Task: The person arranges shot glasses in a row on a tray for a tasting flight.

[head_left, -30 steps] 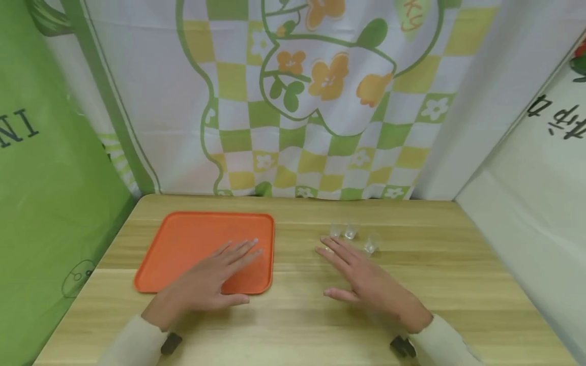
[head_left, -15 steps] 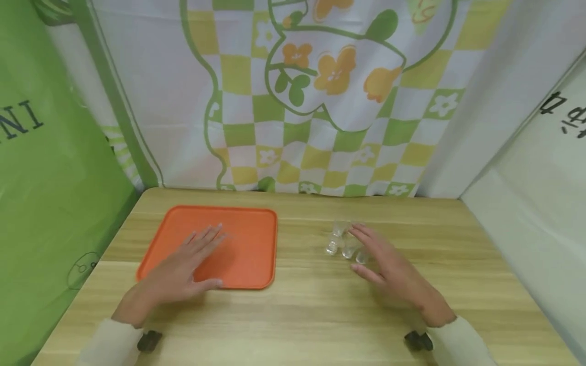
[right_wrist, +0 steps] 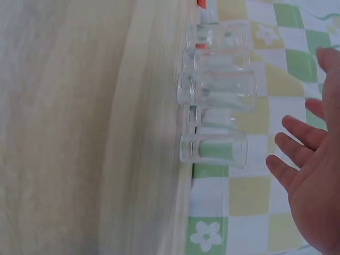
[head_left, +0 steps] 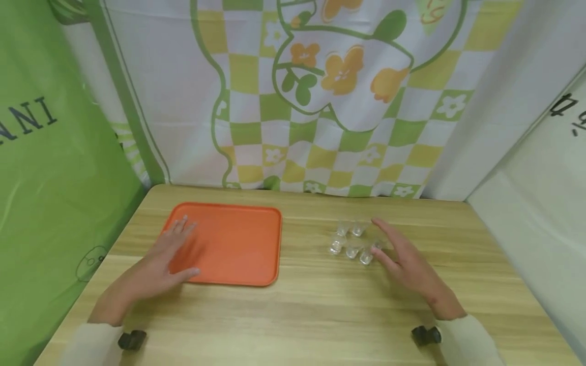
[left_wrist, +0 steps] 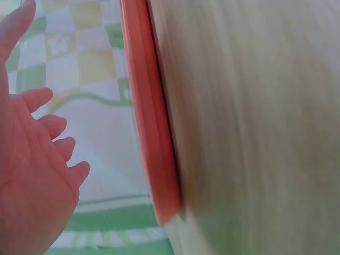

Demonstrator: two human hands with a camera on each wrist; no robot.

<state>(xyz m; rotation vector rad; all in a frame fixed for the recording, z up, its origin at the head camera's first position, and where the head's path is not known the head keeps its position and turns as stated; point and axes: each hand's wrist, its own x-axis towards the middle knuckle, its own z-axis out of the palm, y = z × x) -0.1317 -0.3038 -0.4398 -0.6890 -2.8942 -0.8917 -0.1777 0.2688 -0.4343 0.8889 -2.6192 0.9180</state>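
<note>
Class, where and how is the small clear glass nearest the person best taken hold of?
Probably by the side wall of that nearest glass, pinched by the right hand from the near side, thumb and fingers opposed. It stands upright on a thick base, with no handle visible, and the other glasses stand behind or beside it, none in front.

The tray [head_left: 233,244] is plain orange (it looks redder, almost coral, in the left wrist view). The glasses [head_left: 336,246] are clear and colourless. Pale yellow-brown wood grain streaks the table [head_left: 256,325]. The back cloth [head_left: 302,133] has green, yellow and white checks, with white blossoms in some squares and orange flowers [head_left: 345,71] above. The left sheet [head_left: 68,168] is bright green with dark letters [head_left: 32,116]; the sleeves [head_left: 93,345] are cream.
</note>
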